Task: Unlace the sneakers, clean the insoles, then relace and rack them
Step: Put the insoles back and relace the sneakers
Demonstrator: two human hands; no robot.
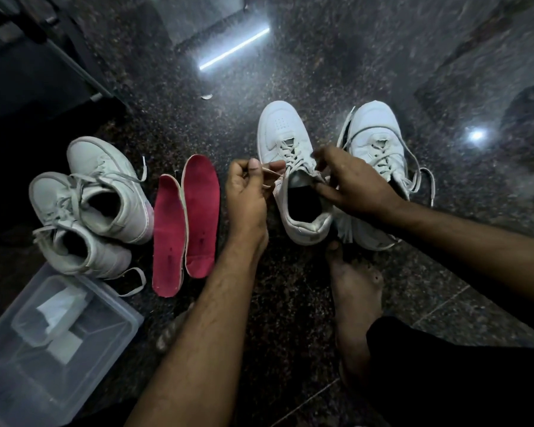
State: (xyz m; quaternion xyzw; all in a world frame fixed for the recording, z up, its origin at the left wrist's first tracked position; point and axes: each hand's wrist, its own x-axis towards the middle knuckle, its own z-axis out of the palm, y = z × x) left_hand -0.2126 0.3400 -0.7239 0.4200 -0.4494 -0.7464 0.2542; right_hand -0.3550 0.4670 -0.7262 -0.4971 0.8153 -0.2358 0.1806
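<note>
A white sneaker (282, 134) stands on the dark floor in front of me, toe pointing away. My left hand (248, 186) pinches its lace end (270, 172) left of the collar. My right hand (349, 183) grips the sneaker's tongue and collar from the right. A second white sneaker (375, 134) with loose laces stands just right of it, partly behind my right hand. Two red insoles (185, 223) lie side by side to the left. Another pair of white sneakers (90, 204) sits further left with its laces loose.
A clear plastic box (43, 349) holding white cloths or paper sits at the lower left. My bare foot (356, 291) rests on the floor below the sneakers. A dark metal frame (59, 50) stands at the upper left. The speckled stone floor (290, 57) reflects lights.
</note>
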